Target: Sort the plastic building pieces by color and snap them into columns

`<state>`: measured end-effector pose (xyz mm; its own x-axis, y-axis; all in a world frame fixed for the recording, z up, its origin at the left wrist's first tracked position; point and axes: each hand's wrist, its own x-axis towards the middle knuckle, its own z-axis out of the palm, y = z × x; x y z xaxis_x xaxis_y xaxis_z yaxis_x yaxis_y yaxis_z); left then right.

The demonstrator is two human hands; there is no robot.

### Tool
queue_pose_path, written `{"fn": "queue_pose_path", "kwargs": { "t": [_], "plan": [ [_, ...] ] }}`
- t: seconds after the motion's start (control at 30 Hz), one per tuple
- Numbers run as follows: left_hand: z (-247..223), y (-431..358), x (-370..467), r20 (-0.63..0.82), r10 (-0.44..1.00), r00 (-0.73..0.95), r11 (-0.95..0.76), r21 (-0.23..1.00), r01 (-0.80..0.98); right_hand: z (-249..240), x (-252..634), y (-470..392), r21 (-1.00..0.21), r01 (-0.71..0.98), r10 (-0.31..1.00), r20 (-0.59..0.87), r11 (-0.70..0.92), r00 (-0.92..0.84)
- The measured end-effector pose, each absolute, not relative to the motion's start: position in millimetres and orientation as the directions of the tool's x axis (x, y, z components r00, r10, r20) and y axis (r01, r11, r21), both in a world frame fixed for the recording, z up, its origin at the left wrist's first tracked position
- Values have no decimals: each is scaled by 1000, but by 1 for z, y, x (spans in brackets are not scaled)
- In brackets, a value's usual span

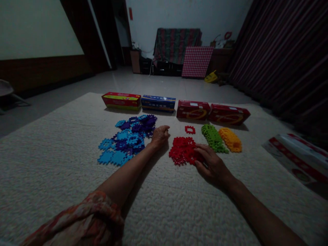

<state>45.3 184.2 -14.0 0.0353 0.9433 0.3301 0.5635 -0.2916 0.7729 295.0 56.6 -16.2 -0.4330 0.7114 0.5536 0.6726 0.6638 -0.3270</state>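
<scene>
My left hand (161, 136) is closed with its fingers curled, just right of a pile of blue and purple interlocking plastic pieces (125, 140). What is inside its fingers, if anything, is hidden. My right hand (212, 164) lies at the right edge of a heap of red interlocking pieces (181, 150). Its fingertips touch the heap, and the thumb is apart from the fingers. A single red square frame piece (190, 130) lies apart, beyond the heap. Farther right are a row of green pieces (214, 138) and a row of orange pieces (230, 139).
Along the far side of the pale quilted mat (64, 164) stand a red and yellow box (122, 101), a blue box (158, 104) and two dark red boxes (192, 110). A larger red and white package (302, 157) lies at the right. A dark curtain (289, 58) hangs there.
</scene>
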Motion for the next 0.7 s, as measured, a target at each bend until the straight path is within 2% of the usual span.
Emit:
{"fn": "queue_pose_path", "kwargs": {
  "t": [0.17, 0.3, 0.37, 0.53, 0.7],
  "plan": [
    [-10, 203, 81, 242, 970, -27, -226, 938, 263, -14, 294, 54, -344, 678, 725, 550, 649, -415],
    [-16, 220, 100, 87, 993, -79, -79, 993, 93, -14, 293, 54, -368, 660, 727, 546, 655, -416],
    [-20, 224, 102, 51, 996, -75, -46, 997, 62, -14, 293, 54, -376, 654, 727, 545, 657, -417],
    [-24, 221, 100, 126, 992, 29, -129, 987, 99, -13, 293, 55, -401, 655, 743, 541, 641, -395],
    [-22, 225, 98, 130, 986, -101, -119, 987, 104, -12, 296, 50, -411, 657, 718, 629, 632, -297]
  ]
}}
